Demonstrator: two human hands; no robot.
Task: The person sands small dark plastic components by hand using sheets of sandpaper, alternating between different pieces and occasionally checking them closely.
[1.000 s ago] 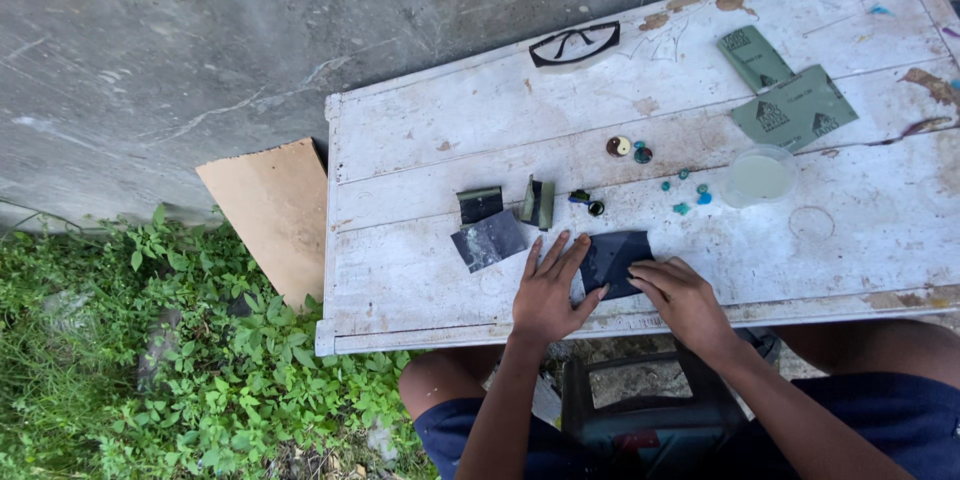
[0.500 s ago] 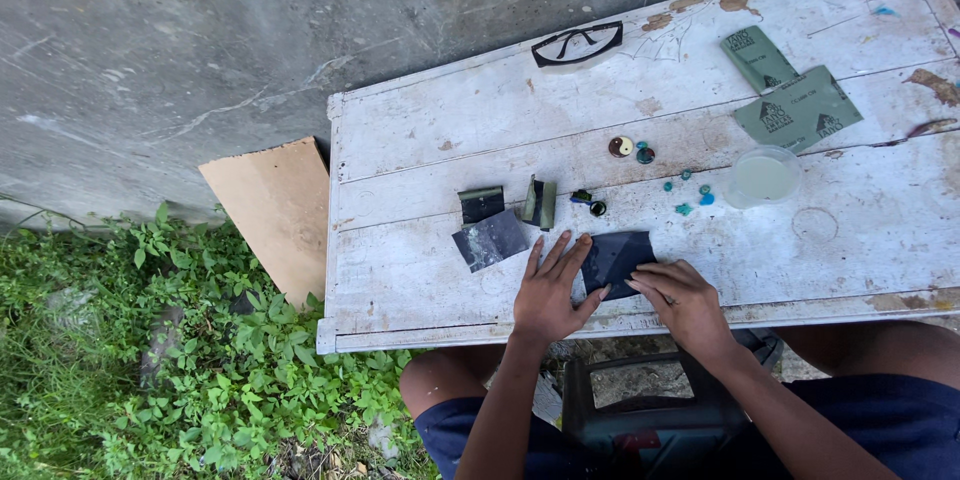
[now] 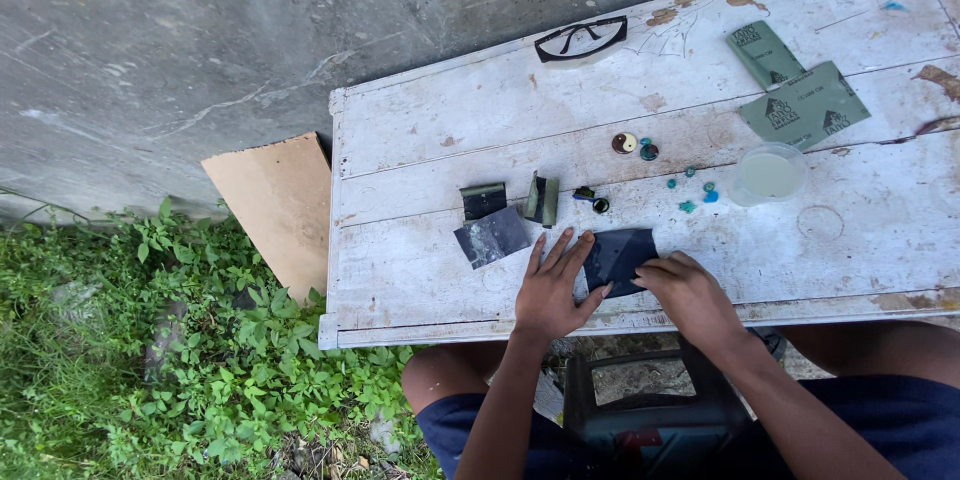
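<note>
Dark sandpaper sheet (image 3: 622, 258) lies flat, left hand (image 3: 553, 290) splayed on it, right hand (image 3: 688, 292) fingers curled pressing its edge

Bright daylight, even and soft. White table (image 3: 420, 270) at right of frame is brightest, near blown out toward the right edge. Short soft shadows under the left hand (image 3: 553, 287) and right hand (image 3: 690, 295). Concrete wall (image 3: 200, 40) at upper left is darker, flat. Sharp overall, no motion blur; slight wide-angle bending at edges.
</note>
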